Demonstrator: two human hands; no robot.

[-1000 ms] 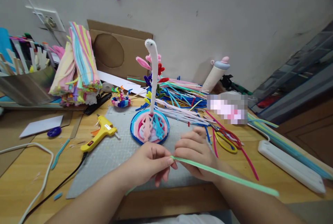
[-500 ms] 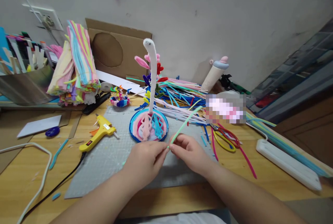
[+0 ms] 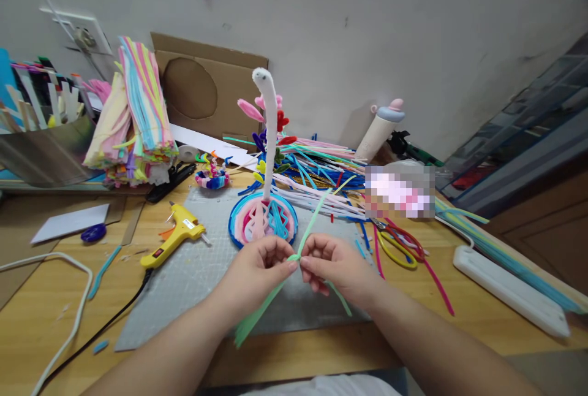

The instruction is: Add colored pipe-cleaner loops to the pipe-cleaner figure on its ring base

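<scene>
Light green pipe cleaners (image 3: 261, 316) meet at a small twisted spot between both hands, above the grey cutting mat (image 3: 165, 304). One end points up and back, one hangs down right, and a thicker part hangs down left. My left hand (image 3: 264, 267) pinches them between thumb and fingers. Close beside it, my right hand (image 3: 331, 264) pinches the same spot from the right. Just behind the hands stands a round base (image 3: 239, 224) in blue, pink and white, bearing a tall white fuzzy stem (image 3: 270, 138) with a bent top. Coloured fuzzy petals show behind the stem.
A yellow glue gun (image 3: 172, 239) lies left on the mat, its black cord running forward. Scissors (image 3: 397, 249) and a white power strip (image 3: 509, 292) are on the right. Behind are loose pipe cleaners (image 3: 316, 169), bundles (image 3: 142, 102), cardboard (image 3: 229, 83) and a bottle (image 3: 379, 132).
The green pipe cleaners have turned; their upright end leans farther left, and lengths now show hanging below both hands. My left hand has rolled so its curled fingers show.
</scene>
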